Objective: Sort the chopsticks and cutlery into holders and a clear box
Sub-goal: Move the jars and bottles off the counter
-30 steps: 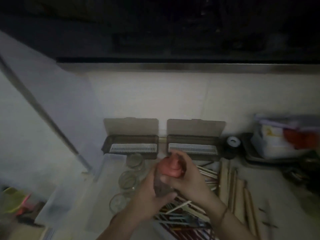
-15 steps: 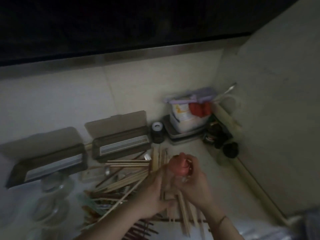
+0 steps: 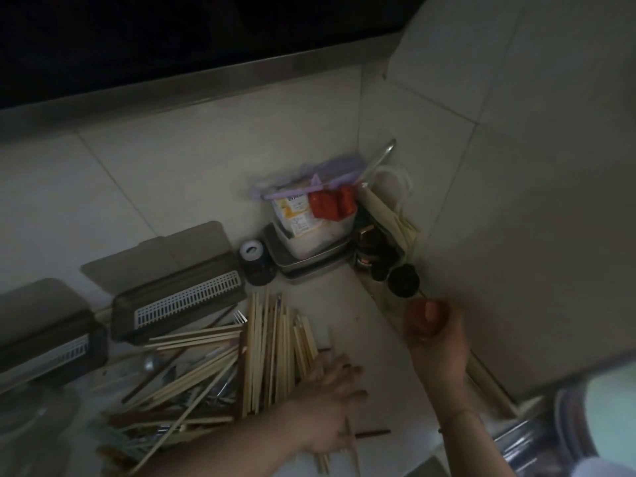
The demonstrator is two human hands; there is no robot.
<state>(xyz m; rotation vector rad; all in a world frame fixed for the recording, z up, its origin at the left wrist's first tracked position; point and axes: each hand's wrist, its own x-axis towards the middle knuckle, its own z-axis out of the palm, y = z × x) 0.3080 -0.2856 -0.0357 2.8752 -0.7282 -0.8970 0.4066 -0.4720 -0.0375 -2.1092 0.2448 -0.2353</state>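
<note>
Near the tiled corner, the right hand (image 3: 434,325) curls its grip round a red rounded object (image 3: 418,321). On the desk (image 3: 347,304), the left hand (image 3: 328,404) rests with loosely spread fingers on the bamboo chopsticks (image 3: 272,352), beside two open holders (image 3: 179,297).

A loose pile of pale wooden chopsticks (image 3: 268,352) lies on the counter, some parallel, others crossed. Metal cutlery (image 3: 151,364), apparently a spoon and forks, lies mixed in. Two dark holders (image 3: 179,301) with white slotted inserts stand open behind the pile.
</note>
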